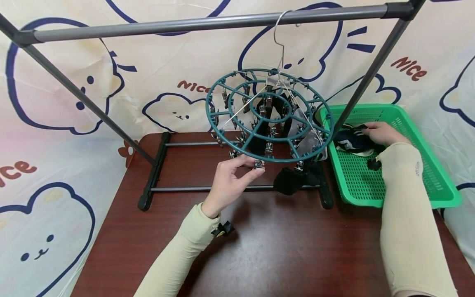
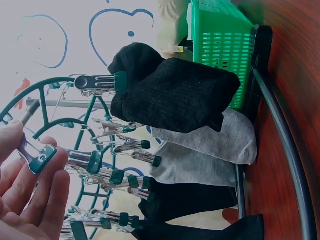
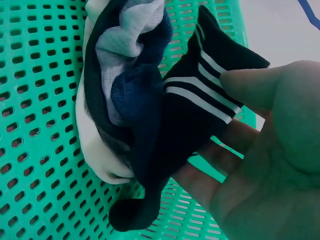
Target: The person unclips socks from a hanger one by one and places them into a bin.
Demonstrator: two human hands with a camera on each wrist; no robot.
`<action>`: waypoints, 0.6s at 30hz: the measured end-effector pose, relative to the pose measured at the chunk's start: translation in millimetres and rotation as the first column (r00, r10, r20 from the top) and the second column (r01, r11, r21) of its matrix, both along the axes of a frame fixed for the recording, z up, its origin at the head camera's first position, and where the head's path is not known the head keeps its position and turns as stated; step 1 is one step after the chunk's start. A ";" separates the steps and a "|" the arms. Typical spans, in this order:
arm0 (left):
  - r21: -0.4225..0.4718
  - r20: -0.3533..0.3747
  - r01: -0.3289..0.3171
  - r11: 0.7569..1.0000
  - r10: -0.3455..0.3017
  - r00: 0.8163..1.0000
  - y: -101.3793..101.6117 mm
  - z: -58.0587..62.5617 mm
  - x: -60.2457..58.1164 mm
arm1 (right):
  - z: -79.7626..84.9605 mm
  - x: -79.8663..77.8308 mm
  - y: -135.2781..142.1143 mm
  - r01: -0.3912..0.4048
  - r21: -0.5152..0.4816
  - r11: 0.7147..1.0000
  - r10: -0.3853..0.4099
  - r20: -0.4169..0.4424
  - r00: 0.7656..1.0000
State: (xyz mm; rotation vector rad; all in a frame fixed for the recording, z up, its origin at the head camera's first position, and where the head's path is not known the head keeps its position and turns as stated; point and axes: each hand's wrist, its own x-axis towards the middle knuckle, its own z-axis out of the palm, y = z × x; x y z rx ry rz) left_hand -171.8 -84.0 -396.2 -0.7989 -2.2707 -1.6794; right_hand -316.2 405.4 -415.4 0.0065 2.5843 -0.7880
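Observation:
My left hand (image 1: 231, 181) pinches a metal clip (image 1: 258, 164) with green tips at the front rim of a round green drying hanger (image 1: 237, 146). In the right wrist view, my right hand (image 3: 265, 135) grips a black sock (image 3: 200, 95) with white stripes, thumb on top and fingers beneath. That sock lies over other socks in the green basket (image 1: 450, 187): a navy and grey sock (image 3: 112, 75) and a white one (image 3: 95, 155). From the hanger's clips hang a black sock (image 2: 175, 92), grey socks (image 2: 200, 165) and more black socks (image 2: 195, 197).
The hanger hooks over the grey top bar (image 1: 208, 24) of a rack whose black feet (image 1: 146, 198) stand on the brown table (image 1: 282, 247). A slanted rack post (image 1: 375, 66) passes over the basket's left side. Patterned cloth (image 1: 59, 165) covers the back.

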 end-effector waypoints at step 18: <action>0.002 -0.001 -0.004 1.000 0.004 1.000 1.6 0.4 0.1 | -14.3 -6.2 -0.3 -0.082 -0.018 0.996 0.084 0.144 0.986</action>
